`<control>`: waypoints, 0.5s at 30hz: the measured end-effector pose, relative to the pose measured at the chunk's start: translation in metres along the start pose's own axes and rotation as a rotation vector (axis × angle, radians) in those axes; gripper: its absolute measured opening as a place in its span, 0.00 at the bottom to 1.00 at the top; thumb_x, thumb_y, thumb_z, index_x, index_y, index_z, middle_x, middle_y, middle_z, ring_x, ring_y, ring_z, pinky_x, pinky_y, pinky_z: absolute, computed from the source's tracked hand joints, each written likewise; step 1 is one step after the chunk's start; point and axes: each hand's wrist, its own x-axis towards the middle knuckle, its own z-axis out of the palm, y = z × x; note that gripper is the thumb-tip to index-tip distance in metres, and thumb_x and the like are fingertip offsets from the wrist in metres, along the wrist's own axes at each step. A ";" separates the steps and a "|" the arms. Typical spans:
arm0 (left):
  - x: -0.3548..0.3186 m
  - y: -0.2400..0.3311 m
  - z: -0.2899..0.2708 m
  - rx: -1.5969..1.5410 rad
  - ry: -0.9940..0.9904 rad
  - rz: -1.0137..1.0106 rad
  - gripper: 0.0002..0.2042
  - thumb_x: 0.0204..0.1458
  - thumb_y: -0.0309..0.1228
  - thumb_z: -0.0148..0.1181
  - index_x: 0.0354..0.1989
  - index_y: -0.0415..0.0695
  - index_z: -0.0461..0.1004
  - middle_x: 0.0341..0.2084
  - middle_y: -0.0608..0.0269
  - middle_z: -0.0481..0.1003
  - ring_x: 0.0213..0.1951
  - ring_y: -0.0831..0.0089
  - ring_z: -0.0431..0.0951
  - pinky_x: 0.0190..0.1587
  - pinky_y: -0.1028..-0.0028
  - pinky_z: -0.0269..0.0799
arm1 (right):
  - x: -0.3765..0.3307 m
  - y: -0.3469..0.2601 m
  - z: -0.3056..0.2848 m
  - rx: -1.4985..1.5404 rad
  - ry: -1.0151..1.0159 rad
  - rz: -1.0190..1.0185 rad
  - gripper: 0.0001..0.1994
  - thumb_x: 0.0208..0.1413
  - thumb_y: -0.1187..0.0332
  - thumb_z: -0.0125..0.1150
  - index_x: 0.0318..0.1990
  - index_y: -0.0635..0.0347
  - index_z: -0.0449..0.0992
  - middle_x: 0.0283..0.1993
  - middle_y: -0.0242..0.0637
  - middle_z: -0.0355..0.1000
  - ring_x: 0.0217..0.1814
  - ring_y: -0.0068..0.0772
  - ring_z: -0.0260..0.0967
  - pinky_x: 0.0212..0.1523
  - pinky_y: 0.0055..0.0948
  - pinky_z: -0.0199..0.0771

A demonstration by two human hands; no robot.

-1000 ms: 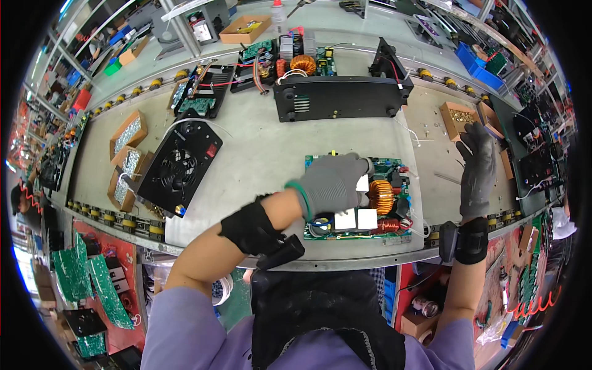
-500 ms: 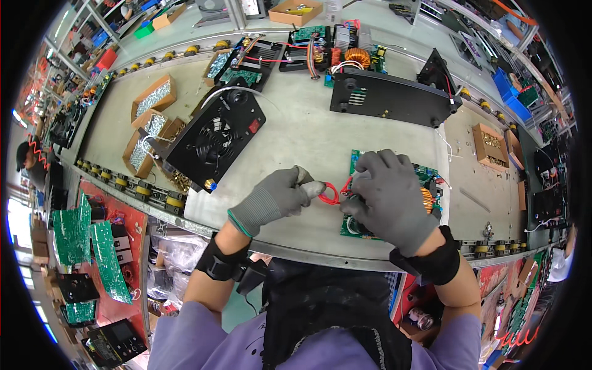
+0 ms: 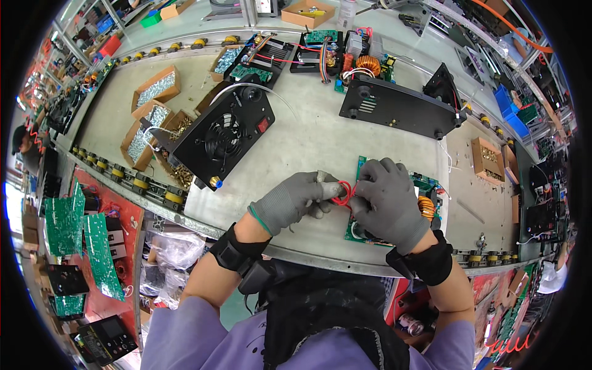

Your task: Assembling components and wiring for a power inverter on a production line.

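Observation:
Looped red wire (image 3: 345, 194) lies between my two grey-gloved hands. My left hand (image 3: 302, 196) pinches the loop's left side between thumb and fingers. On the loop's right side, my right hand (image 3: 387, 200) has its fingers bent around the wire; its fingertips are partly hidden. Under and behind that hand lies a green circuit board (image 3: 360, 168) with a copper-wound coil (image 3: 425, 208) on its right part. Left of my hands stands a tilted black fan panel (image 3: 225, 132) with a red switch.
Another black panel (image 3: 398, 110) stands at the back right. Cardboard boxes of screws (image 3: 157, 88) sit at the left, with another small box (image 3: 487, 161) at the right. Several electronic assemblies (image 3: 308, 55) line the far side. Rollers (image 3: 140, 183) run along the near edge.
My left hand has moved right, closer to my right hand. The red wire loop is now bunched between both hands. The whole view has shifted slightly.

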 end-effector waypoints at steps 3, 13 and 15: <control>0.011 -0.011 -0.009 -0.010 0.015 0.001 0.15 0.54 0.36 0.61 0.43 0.36 0.73 0.29 0.65 0.73 0.28 0.81 0.71 0.30 0.80 0.66 | 0.001 -0.004 0.006 -0.057 0.039 0.017 0.06 0.42 0.64 0.64 0.24 0.54 0.76 0.33 0.33 0.65 0.41 0.37 0.64 0.42 0.37 0.63; 0.033 -0.026 0.017 0.858 0.574 0.366 0.08 0.52 0.27 0.57 0.39 0.40 0.75 0.19 0.65 0.73 0.21 0.78 0.72 0.23 0.76 0.69 | 0.005 -0.005 0.008 -0.104 -0.107 0.023 0.06 0.45 0.62 0.63 0.27 0.53 0.79 0.34 0.31 0.69 0.45 0.36 0.63 0.45 0.38 0.63; 0.032 -0.023 0.020 1.204 0.696 0.485 0.09 0.52 0.26 0.56 0.41 0.40 0.75 0.19 0.65 0.73 0.21 0.78 0.73 0.22 0.76 0.70 | 0.002 -0.001 0.008 -0.063 -0.073 -0.019 0.06 0.45 0.62 0.62 0.26 0.53 0.78 0.34 0.31 0.69 0.45 0.36 0.63 0.45 0.38 0.64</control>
